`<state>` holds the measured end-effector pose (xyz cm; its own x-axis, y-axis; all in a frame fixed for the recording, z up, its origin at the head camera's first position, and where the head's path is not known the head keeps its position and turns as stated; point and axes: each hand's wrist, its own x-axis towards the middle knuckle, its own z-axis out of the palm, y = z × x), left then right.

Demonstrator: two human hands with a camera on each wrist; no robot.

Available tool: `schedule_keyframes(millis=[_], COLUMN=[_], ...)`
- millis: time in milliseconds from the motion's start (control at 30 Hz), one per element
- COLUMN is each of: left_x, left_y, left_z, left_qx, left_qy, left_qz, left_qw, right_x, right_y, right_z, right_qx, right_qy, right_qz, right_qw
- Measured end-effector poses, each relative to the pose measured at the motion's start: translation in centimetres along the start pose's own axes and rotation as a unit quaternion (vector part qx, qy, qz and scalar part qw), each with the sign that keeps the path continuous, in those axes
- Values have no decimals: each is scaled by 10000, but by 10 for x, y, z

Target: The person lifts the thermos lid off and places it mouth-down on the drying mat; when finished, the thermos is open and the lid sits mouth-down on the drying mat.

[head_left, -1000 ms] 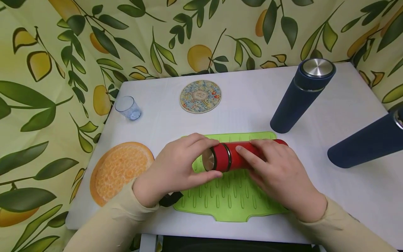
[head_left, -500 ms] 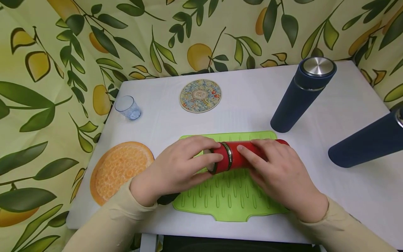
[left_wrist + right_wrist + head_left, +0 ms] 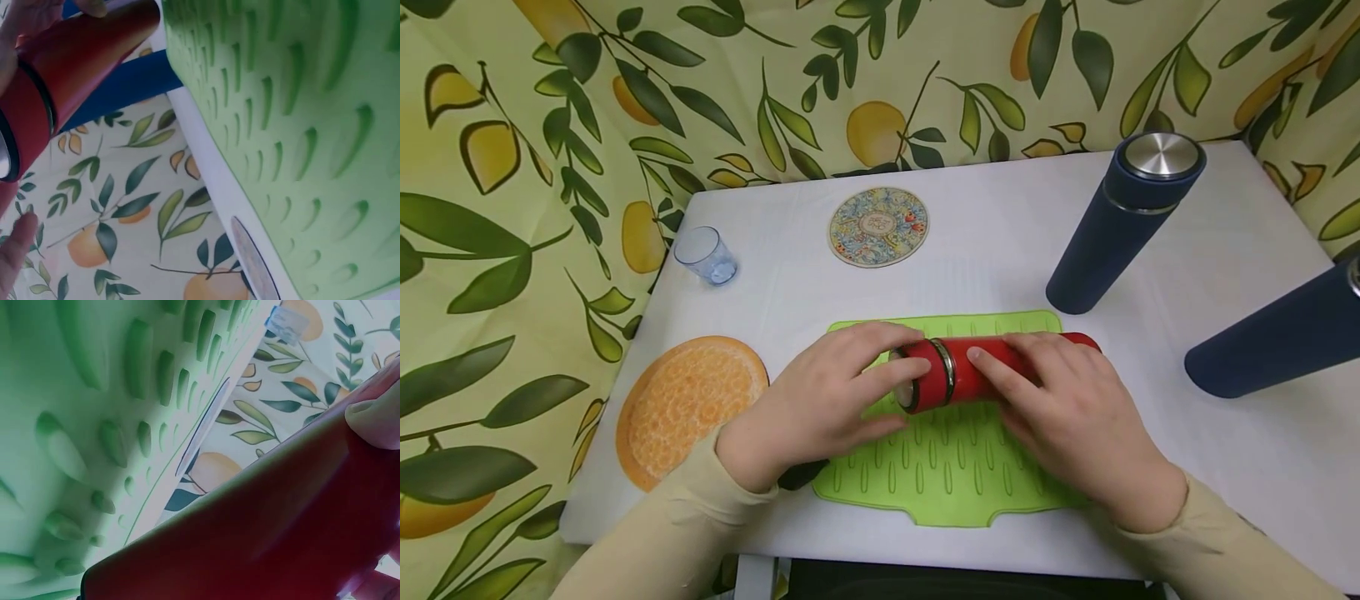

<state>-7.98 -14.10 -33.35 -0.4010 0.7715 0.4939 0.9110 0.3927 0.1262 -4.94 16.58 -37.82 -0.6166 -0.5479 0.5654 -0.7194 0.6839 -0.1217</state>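
Note:
A red thermos bottle (image 3: pixel 973 371) with a metal-topped lid (image 3: pixel 925 375) lies on its side over the green ridged mat (image 3: pixel 940 475), lid end to the left. My right hand (image 3: pixel 1071 417) grips its body from above, the fingers reaching over the far side. At the lid end, my left hand (image 3: pixel 820 392) touches the lid with its fingertips while the thumb stands apart below. The left wrist view shows the thermos bottle (image 3: pixel 75 56) above the mat, with one left finger (image 3: pixel 17 247) clear of it. In the right wrist view a fingertip presses the red body (image 3: pixel 269 519).
Two navy thermos bottles stand on the right, one behind (image 3: pixel 1116 237) and one at the edge of view (image 3: pixel 1262 333). A blue glass (image 3: pixel 706 257) and a round patterned trivet (image 3: pixel 878 227) lie farther back. An orange round plate (image 3: pixel 688 408) sits at left.
The left hand's index finger has come down onto the lid and its thumb has drawn away from it. The thermos has shifted slightly right. The right hand keeps its grip.

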Motion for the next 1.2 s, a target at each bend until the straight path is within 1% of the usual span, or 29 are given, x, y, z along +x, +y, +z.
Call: schedule_keyframes(millis=[33,100,133,200,267,333,467,567,633,733,800,933,1000,1100,1200], left_x=[0,0,0,0,-1,-2,-4,-6,-7,-10,-13,-17,-19,-20,-22], left_y=[-1,-2,-2,-3,-3,-1,2,3,4,2,-1,-5,-7,-9,-12], left_z=[1,2,2,2,2,1,1,1,0,-3,-4,-6,-6,-6,-5], left_qx=[39,131,124,83,6,-107,-219,-291,-348,-349,-304,-228,-178,-90,9], left_qy=[67,177,212,193,127,41,-69,2,125,319,414,447,444,411,286], left_qz=[163,317,316,173,-155,-570,-1338,-1716,-1876,-2029,-2073,-2167,-2196,-2248,-2349], left_qw=[9998,9993,9992,9996,9998,9983,9907,9847,9815,9781,9769,9750,9744,9735,9716], right_x=[0,0,0,-1,-1,-1,-2,-3,-3,-4,-4,-5,-5,-4,-2], right_y=[0,0,0,0,-1,-1,-2,-1,0,3,4,7,8,9,10], right_z=[0,0,0,0,0,0,0,0,0,-1,-2,-4,-4,-3,-3], right_qx=[-1,-2,-7,-23,-48,-82,-133,-154,-181,-212,-216,-166,-101,65,314], right_qy=[3,15,4,-5,-31,-61,-79,-34,46,136,189,226,314,586,950], right_qz=[-6,-22,-18,-27,-25,-20,-20,-5,0,78,125,205,205,188,258], right_qw=[10000,10000,10000,10000,10000,9999,9999,9999,9998,9997,9995,9994,9992,9981,9946])
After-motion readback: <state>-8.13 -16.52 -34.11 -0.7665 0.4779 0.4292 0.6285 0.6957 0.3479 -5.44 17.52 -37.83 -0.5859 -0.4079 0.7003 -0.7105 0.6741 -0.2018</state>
